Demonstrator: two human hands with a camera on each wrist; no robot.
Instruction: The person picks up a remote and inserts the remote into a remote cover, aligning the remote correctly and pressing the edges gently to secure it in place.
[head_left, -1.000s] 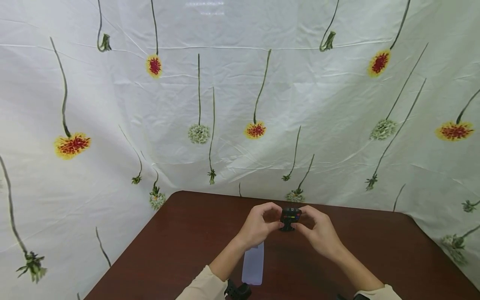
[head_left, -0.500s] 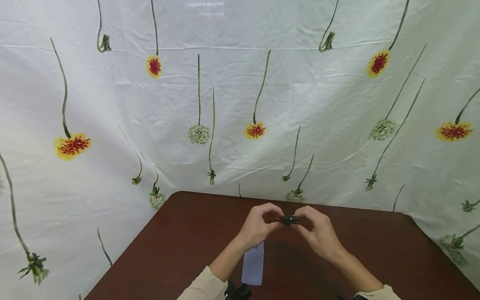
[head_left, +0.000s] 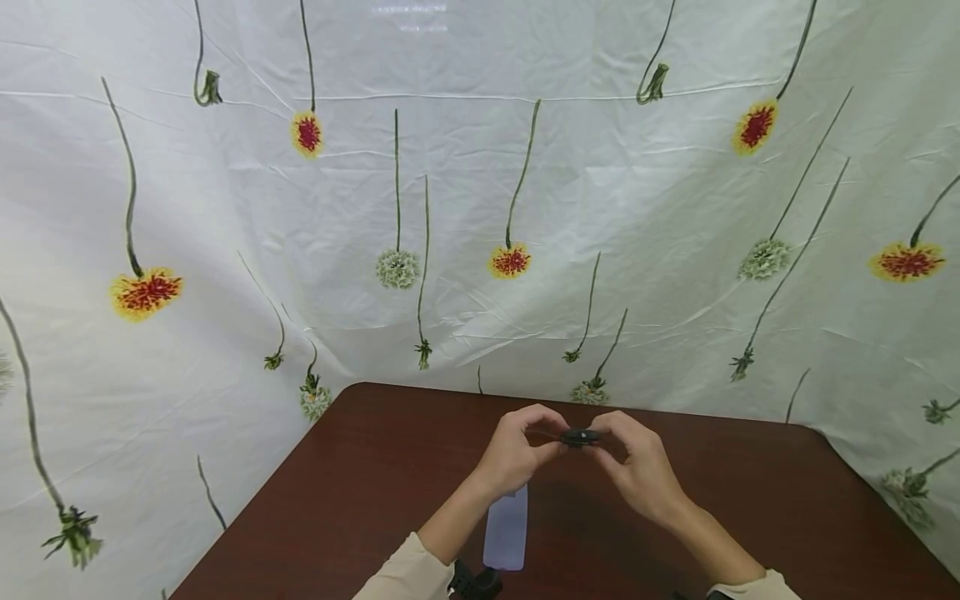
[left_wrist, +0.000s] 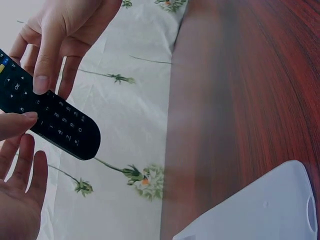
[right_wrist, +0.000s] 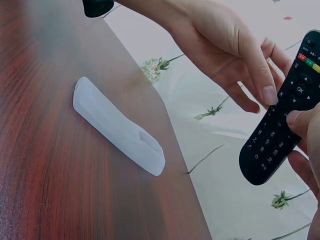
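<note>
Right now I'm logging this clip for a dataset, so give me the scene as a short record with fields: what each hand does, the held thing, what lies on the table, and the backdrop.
left hand: left hand pinches one side of the remote
right hand: right hand holds the other side, thumb on the keypad
held thing: black remote with coloured buttons, lifted off the table
on table: translucent white cover, lying flat, apart from both hands
table: dark red-brown wood
backdrop: white cloth with printed flowers
</note>
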